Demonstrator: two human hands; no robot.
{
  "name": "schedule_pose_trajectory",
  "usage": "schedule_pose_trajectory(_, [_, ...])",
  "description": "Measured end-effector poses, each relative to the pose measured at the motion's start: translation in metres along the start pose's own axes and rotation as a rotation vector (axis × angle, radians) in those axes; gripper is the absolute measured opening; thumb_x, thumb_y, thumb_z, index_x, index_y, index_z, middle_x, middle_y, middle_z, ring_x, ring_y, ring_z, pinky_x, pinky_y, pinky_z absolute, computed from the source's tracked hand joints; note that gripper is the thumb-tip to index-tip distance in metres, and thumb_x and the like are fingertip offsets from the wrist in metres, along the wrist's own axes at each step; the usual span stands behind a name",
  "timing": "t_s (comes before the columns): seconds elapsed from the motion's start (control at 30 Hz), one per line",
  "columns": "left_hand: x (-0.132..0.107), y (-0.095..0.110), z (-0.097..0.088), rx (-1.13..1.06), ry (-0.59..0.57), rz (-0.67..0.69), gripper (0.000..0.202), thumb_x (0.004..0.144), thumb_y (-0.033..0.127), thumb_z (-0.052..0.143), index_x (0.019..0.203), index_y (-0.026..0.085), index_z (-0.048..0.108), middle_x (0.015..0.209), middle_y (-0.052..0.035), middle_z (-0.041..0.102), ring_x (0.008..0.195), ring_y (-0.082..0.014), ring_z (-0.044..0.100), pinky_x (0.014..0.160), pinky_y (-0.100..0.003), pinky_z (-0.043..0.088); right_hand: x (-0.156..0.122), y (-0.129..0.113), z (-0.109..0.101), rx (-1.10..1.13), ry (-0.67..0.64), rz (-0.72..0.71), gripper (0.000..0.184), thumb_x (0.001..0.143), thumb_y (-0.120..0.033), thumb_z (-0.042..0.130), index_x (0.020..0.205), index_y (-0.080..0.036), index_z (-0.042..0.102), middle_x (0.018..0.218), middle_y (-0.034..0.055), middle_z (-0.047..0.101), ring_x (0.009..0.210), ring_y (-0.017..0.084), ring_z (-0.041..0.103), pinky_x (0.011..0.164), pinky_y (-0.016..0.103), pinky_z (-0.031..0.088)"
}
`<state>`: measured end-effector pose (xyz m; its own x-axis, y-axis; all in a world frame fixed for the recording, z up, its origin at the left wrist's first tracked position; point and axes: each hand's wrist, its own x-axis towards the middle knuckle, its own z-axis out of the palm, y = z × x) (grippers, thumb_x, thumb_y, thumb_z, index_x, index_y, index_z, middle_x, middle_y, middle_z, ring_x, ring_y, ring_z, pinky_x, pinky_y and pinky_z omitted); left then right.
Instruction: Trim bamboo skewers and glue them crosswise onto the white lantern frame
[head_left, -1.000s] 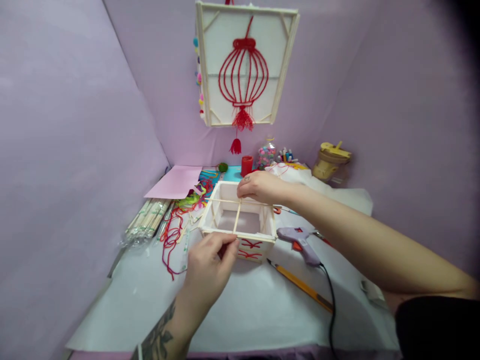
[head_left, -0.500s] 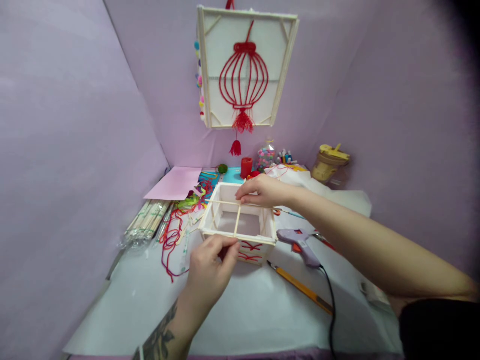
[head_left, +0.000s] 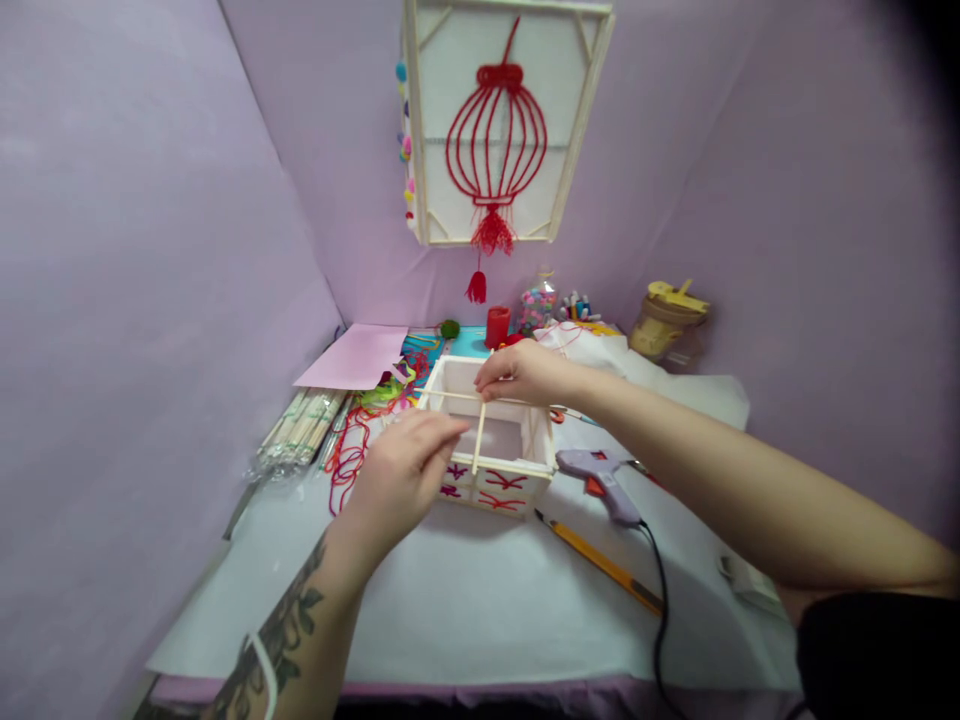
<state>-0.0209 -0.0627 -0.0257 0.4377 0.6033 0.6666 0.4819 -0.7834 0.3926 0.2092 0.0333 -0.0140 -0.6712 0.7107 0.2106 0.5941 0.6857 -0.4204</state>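
A small white box frame [head_left: 540, 458] edged with wooden sticks stands on the table, its front panels marked with red and purple yarn. Two thin wooden sticks [head_left: 478, 440] cross over its top, one running front to back and the other side to side. My right hand [head_left: 529, 372] reaches over the box from the right, its fingertips closed on the sticks near their crossing. Over the box's left front corner is my left hand [head_left: 405, 465], fingers stretched out and thumb apart, holding nothing visible. Its fingertips end just left of the front-to-back stick.
A lilac glue gun [head_left: 604, 480] and an orange craft knife [head_left: 600, 560] lie right of the box. Red yarn [head_left: 349, 450], bundled sticks [head_left: 300, 425] and pink paper [head_left: 356, 355] are left. A decorated lantern [head_left: 499, 130] hangs above. Behind stands a pom-pom jar [head_left: 538, 302].
My left hand has lifted from the stick's front end and moved up and left, its fingers straightening. My right hand stays at the crossing. The view has shifted slightly.
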Motion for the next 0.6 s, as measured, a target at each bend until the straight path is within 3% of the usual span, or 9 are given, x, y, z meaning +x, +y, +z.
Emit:
schedule_pose_trajectory(0.07, [0.007, -0.003, 0.007, 0.065, -0.13, 0.104, 0.038, 0.082, 0.001, 0.047, 0.109, 0.017, 0.068, 0.105, -0.0077, 0.072, 0.096, -0.0183, 0.065, 0.089, -0.035, 0.053, 0.0, 0.0, 0.0, -0.008, -0.004, -0.022, 0.011, 0.079, -0.02, 0.067, 0.083, -0.018, 0.077, 0.081, 0.0034, 0.076, 0.076, 0.016, 0.068, 0.07, 0.023, 0.046])
schedule_pose_trajectory(0.17, [0.012, -0.009, 0.017, 0.177, -0.22, 0.187, 0.05, 0.075, -0.005, 0.042, 0.113, 0.015, 0.068, 0.116, -0.0091, 0.07, 0.102, -0.0214, 0.062, 0.092, -0.04, 0.053, 0.0, -0.001, -0.001, -0.006, -0.003, -0.025, 0.011, 0.08, -0.019, 0.067, 0.083, -0.018, 0.077, 0.084, 0.0039, 0.076, 0.078, 0.016, 0.069, 0.071, 0.023, 0.047])
schedule_pose_trajectory(0.5, [0.012, -0.011, 0.016, 0.269, -0.29, 0.217, 0.055, 0.071, -0.006, 0.042, 0.115, 0.014, 0.067, 0.117, -0.0087, 0.07, 0.101, -0.0205, 0.064, 0.089, -0.038, 0.054, 0.0, -0.003, -0.004, 0.079, -0.009, 0.105, 0.021, 0.082, -0.014, 0.06, 0.094, -0.017, 0.077, 0.091, 0.0049, 0.077, 0.083, 0.016, 0.071, 0.076, 0.022, 0.05])
schedule_pose_trajectory(0.6, [0.012, -0.011, 0.016, 0.282, -0.304, 0.198, 0.057, 0.07, -0.007, 0.042, 0.117, 0.015, 0.067, 0.117, -0.0087, 0.07, 0.1, -0.0206, 0.064, 0.089, -0.038, 0.053, 0.0, 0.011, -0.014, 0.071, 0.175, 0.252, 0.028, 0.083, -0.01, 0.053, 0.098, -0.016, 0.076, 0.087, 0.0037, 0.077, 0.076, 0.014, 0.07, 0.072, 0.022, 0.05])
